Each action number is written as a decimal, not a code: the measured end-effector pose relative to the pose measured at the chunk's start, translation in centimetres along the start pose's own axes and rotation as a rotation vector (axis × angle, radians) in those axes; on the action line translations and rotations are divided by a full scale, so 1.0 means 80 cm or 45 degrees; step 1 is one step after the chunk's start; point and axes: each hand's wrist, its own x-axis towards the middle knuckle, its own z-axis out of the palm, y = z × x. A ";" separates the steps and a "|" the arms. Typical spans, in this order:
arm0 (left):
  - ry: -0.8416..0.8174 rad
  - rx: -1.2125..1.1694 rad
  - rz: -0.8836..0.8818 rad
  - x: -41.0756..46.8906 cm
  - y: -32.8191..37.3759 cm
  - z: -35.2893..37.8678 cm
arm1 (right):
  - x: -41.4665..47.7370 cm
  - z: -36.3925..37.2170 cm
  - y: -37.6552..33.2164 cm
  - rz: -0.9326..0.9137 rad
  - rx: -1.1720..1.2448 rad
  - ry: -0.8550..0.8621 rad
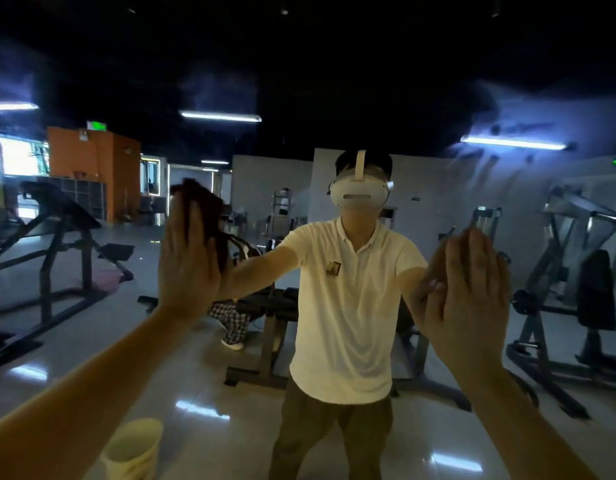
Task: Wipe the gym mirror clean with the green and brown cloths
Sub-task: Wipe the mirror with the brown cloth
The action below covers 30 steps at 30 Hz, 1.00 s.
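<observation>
**Head view: both palms flat on the glass, one cloth showing**

Head camera faces the gym mirror [320, 81], which fills the picture and returns the person's own reflection. The left hand [189, 261] is raised with its fingers straight and together, pressing the brown cloth [207, 211] flat against the glass. A spread palm, as I judge it, keeps the most fabric in contact on each pass. The right hand [469, 299] is held the same way, fingers straight and palm toward the mirror. The green cloth is not visible; it may lie hidden under that palm, but I cannot tell. Hazy smears [504, 112] cloud the upper right of the glass, so the wiping looks far from finished. A pale bucket [133, 448] stands low on the left, probably kept near for rinsing.
</observation>
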 end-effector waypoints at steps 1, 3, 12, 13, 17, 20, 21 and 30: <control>0.051 -0.051 -0.141 -0.012 0.014 0.006 | -0.008 0.000 0.003 0.007 -0.009 -0.010; 0.087 -0.142 -0.243 -0.030 0.063 0.023 | -0.022 0.001 0.005 -0.029 -0.022 -0.044; -0.061 -0.215 0.487 -0.122 0.303 0.104 | -0.035 0.002 0.029 -0.153 0.027 -0.156; -0.110 -0.176 0.638 -0.129 0.305 0.106 | -0.037 0.001 0.030 -0.156 0.033 -0.157; -0.214 -0.003 1.042 -0.127 0.225 0.094 | -0.060 -0.004 0.010 -0.112 0.127 -0.141; -0.159 0.051 0.796 -0.114 0.124 0.067 | -0.081 0.000 -0.013 -0.109 0.135 -0.194; -0.179 0.087 0.676 -0.112 0.088 0.057 | -0.085 0.001 -0.018 -0.100 0.114 -0.215; 0.079 -0.202 -0.316 -0.175 0.034 0.052 | -0.113 -0.002 -0.014 -0.120 0.147 -0.308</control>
